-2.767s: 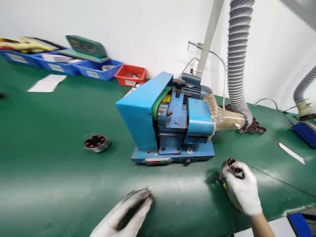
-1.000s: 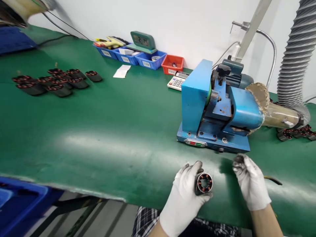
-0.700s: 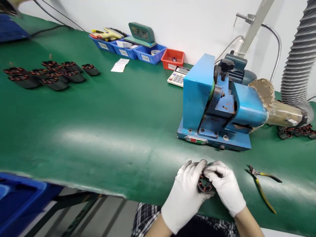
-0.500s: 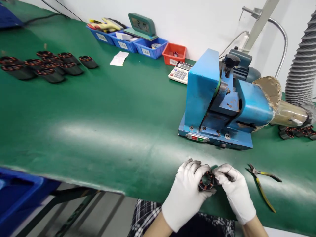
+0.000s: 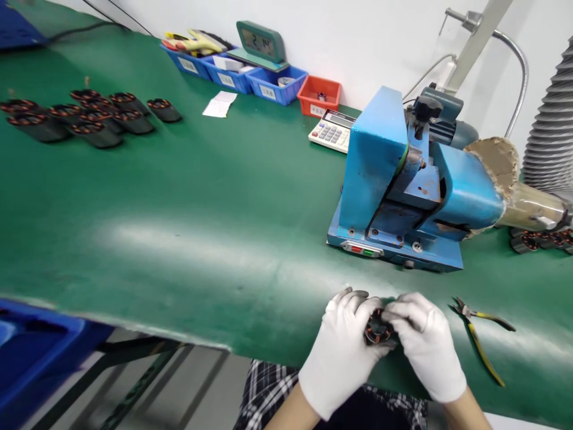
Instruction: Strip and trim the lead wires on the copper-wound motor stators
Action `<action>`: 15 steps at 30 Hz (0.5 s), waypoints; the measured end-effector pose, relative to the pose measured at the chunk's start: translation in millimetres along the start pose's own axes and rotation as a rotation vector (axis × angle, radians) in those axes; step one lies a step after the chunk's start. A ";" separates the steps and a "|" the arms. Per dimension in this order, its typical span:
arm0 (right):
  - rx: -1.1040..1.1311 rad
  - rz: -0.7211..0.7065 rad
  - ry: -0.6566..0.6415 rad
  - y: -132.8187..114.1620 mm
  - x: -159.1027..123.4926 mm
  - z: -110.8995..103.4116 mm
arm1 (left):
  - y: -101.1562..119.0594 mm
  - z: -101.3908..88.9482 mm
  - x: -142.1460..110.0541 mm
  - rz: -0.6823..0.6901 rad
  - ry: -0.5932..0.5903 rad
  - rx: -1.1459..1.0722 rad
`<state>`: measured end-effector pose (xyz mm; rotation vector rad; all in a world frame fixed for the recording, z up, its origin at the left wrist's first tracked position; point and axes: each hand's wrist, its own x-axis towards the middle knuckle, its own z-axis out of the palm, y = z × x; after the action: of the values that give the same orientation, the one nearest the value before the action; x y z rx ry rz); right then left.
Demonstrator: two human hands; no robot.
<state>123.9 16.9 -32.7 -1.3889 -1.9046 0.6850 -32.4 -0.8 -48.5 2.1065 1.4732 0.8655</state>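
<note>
My left hand [image 5: 342, 349], in a white glove with dark-smudged fingertips, is wrapped round a motor stator [image 5: 376, 335], a dark ring with copper windings inside. The ring's open face is turned up towards me. My right hand [image 5: 427, 346], gloved too, is closed with its fingertips pinched at the stator's right rim. What lies between those fingertips is hidden. To the right of my right hand, diagonal cutting pliers [image 5: 481, 334] with yellow-and-black handles lie spread on the green table [image 5: 201, 197].
A blue belt grinder [image 5: 394, 179] stands just beyond my hands, with a grey hose [image 5: 550, 131] at right. Several stators [image 5: 96, 134] stand at left, more [image 5: 523, 240] at far right. A calculator [image 5: 333, 131], red bin [image 5: 319, 95] and blue bins [image 5: 275, 86] line the back.
The right hand earlier held a stator and the pliers; now the pliers lie on the table. Both hands have come together at one stator. The right fingers moved off its rim, then back.
</note>
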 end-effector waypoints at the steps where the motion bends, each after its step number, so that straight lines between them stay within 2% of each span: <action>1: 0.001 0.020 0.029 2.2 0.6 -1.0 | 0.7 -1.1 1.1 -0.009 -0.010 -0.007; 4: 0.008 0.053 0.066 7.6 -2.8 -1.6 | 2.2 -2.2 2.8 -0.020 -0.011 -0.018; 10: -0.028 0.054 0.029 15.1 -23.3 -4.8 | 4.1 -2.7 2.8 -0.018 0.017 -0.029; 15: -0.077 0.051 -0.004 22.5 -5.2 -7.1 | 4.5 -6.5 6.0 -0.046 -0.065 -0.050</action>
<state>144.0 18.7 -46.0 -1.4893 -1.9223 0.6454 -32.4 3.3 -39.5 2.0375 1.4456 0.8011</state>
